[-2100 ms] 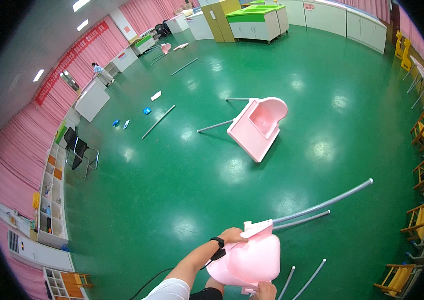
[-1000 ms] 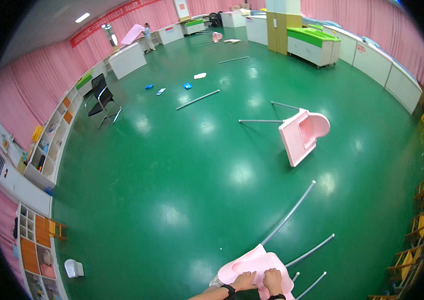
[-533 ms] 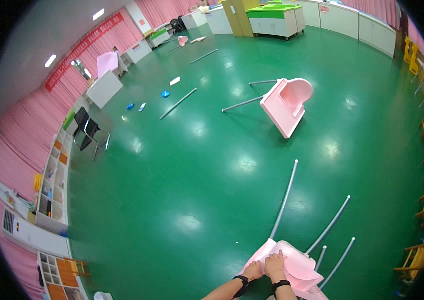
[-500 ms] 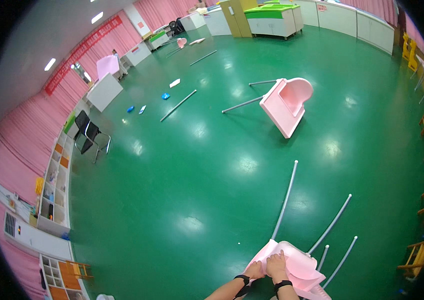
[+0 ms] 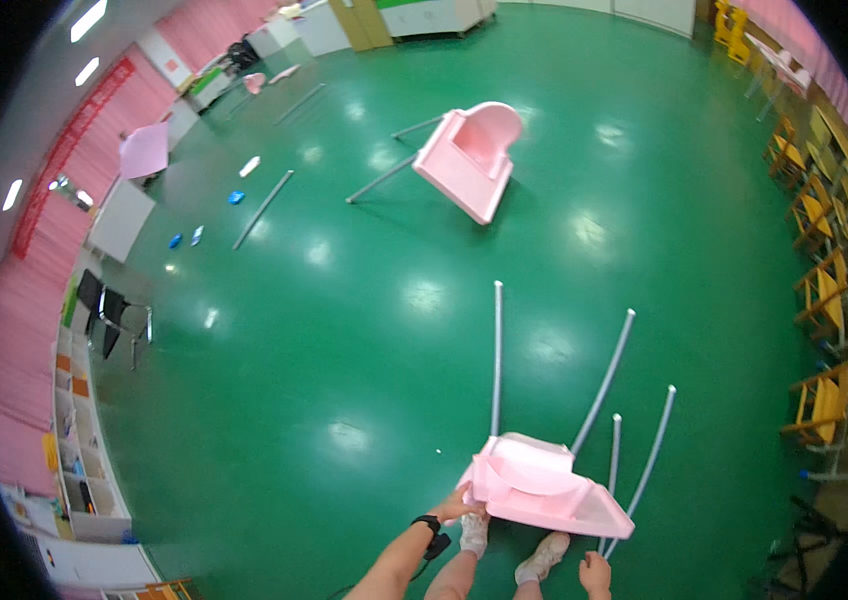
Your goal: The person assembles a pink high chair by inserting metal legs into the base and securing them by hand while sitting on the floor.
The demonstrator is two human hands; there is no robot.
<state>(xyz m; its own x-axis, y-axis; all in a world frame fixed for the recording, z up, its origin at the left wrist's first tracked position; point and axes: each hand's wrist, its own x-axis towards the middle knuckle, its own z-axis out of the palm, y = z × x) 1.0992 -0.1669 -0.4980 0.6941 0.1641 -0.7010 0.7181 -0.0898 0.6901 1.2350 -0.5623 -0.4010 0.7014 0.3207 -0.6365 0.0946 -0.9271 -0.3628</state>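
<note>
A pink plastic high chair seat point(image 5: 529, 488) with a tray lies tipped over by my shoes. Two grey metal legs point(image 5: 497, 360) reach out from it across the floor. On its right, two more grey tubes point(image 5: 644, 470) run past the tray; their joints are hidden. My left hand point(image 5: 459, 502) is closed on the seat's left edge, its wrist wearing a black band. Curled by the near ends of the right-hand tubes is my right hand point(image 5: 595, 575), apart from the seat; whether it grips a tube is hidden.
Further off, another pink high chair point(image 5: 474, 160) lies tipped on the green floor. Beyond it are a loose grey tube point(image 5: 264, 210) and small blue packets point(image 5: 236, 198). Wooden chairs point(image 5: 824, 295) line the right side; a black chair point(image 5: 114, 312) stands left.
The seat has been turned, so its tray now faces up toward me. My right hand has left the seat and moved to the lower right; my left hand stays on it. The view has shifted.
</note>
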